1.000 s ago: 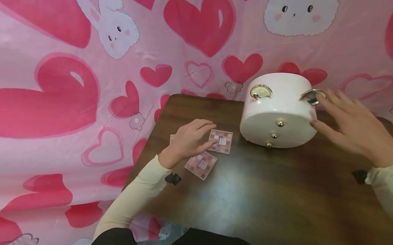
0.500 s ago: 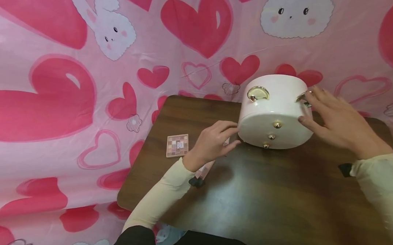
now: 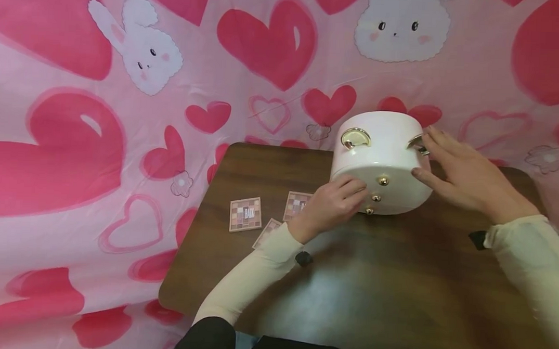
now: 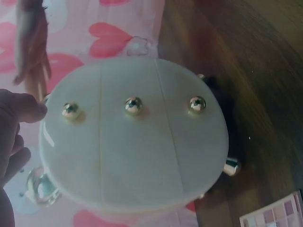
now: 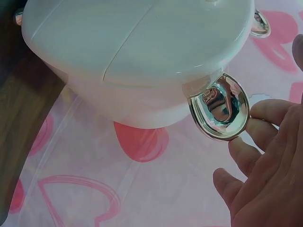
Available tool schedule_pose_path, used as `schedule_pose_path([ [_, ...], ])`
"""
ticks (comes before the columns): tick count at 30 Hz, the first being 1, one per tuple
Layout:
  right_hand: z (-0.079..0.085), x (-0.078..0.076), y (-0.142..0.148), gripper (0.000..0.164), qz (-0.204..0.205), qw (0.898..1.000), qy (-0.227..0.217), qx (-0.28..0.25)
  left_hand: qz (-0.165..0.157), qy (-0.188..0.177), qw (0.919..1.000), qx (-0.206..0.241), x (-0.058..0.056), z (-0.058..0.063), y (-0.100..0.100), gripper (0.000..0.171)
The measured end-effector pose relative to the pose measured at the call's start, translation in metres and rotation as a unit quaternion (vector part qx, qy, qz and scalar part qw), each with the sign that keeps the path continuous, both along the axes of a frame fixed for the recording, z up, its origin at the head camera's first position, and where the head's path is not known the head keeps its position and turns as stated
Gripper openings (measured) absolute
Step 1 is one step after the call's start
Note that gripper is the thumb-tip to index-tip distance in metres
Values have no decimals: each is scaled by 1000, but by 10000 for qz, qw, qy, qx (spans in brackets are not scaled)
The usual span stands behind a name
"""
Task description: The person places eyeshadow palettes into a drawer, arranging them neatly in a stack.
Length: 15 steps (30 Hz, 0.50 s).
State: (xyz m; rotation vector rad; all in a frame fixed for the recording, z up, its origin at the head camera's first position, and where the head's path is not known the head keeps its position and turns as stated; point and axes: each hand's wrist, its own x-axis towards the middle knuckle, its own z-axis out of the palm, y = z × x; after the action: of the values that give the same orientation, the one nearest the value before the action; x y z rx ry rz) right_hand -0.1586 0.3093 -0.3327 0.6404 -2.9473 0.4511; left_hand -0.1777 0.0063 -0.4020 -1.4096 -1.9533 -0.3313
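Note:
A white oval-fronted drawer box [image 3: 379,132] with gold ear-shaped trims stands at the back of the table. Gold knobs [image 4: 133,106] line its front, and seams part the front into drawers. My left hand [image 3: 332,205] is in front of the box's left side, fingers loosely bent, holding nothing. In the left wrist view its fingertips end short of the top knob [image 4: 71,110]. My right hand [image 3: 469,177] is at the box's right side. Its fingertips touch the rim of the gold ear [image 5: 220,109], with the fingers fairly straight.
Three eyeshadow palettes lie on the brown table [image 3: 349,302] left of the box: one palette [image 3: 245,214] at the far left, another [image 3: 298,204] partly behind my left hand, a third [image 3: 266,234] partly under my sleeve. A pink heart-print curtain [image 3: 266,49] hangs behind.
My left hand has moved right from over the palettes to the front of the box, its fingers bending more. My right hand stays at the right ear. The view has shifted slightly.

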Motion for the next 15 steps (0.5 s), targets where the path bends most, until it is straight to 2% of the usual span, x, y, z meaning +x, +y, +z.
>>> schedule_pose_path([
  [8, -4, -1, 0, 82, 10, 10000, -44, -37, -55, 294, 9984, -483, -10, -7, 23, 24],
  [15, -3, -1, 1, 84, -70, 9999, -100, -54, -203, 896, 9938, -621, -22, -14, 40, 30],
])
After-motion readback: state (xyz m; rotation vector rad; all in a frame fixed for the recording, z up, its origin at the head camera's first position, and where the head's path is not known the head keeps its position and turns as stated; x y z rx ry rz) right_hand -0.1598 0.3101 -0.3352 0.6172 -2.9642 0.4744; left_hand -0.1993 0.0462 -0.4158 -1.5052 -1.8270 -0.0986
